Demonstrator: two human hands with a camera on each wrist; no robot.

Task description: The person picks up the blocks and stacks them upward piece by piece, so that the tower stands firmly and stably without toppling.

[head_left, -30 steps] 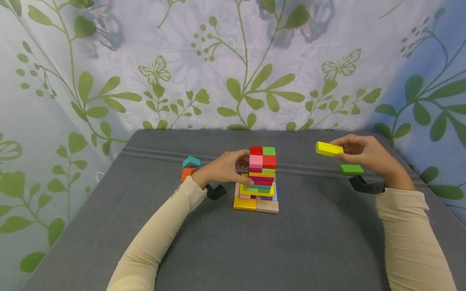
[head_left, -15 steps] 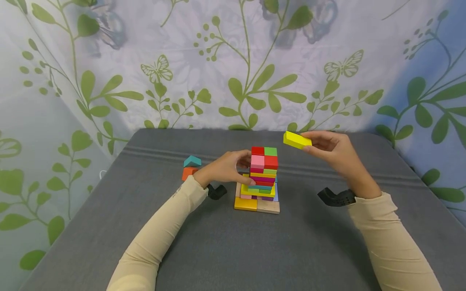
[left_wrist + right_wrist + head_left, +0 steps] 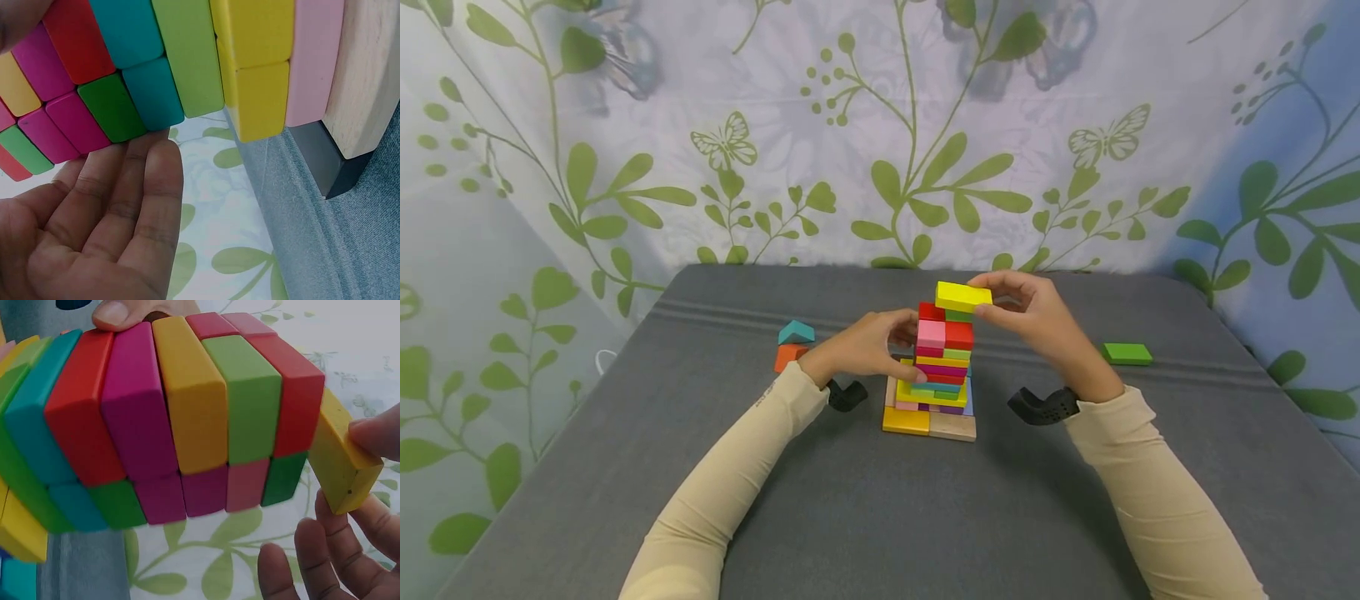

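Note:
A tower of colourful wooden blocks (image 3: 942,371) stands mid-table on a wider base of flat blocks. My left hand (image 3: 868,343) holds its left side, thumb on the front and the other fingers around the back. In the left wrist view those fingers (image 3: 162,181) reach the tower's side. Between the thumb and fingers of my right hand (image 3: 1026,310) is a yellow block (image 3: 962,297), pinched at its right end. It lies level, right over the tower's top, and overlaps the red and green top blocks in the head view. The right wrist view shows the yellow block (image 3: 347,453) right beside the red end block.
A lone green block (image 3: 1126,354) lies on the grey table (image 3: 880,517) to the right. Left of the tower are a teal triangular block (image 3: 796,332) and an orange block (image 3: 788,357), close to my left wrist. A leaf-patterned cloth (image 3: 820,167) hangs behind the table.
My right hand has carried the yellow block leftward from the right side to above the tower. The green block on the right shows fully again. My left hand stays on the tower.

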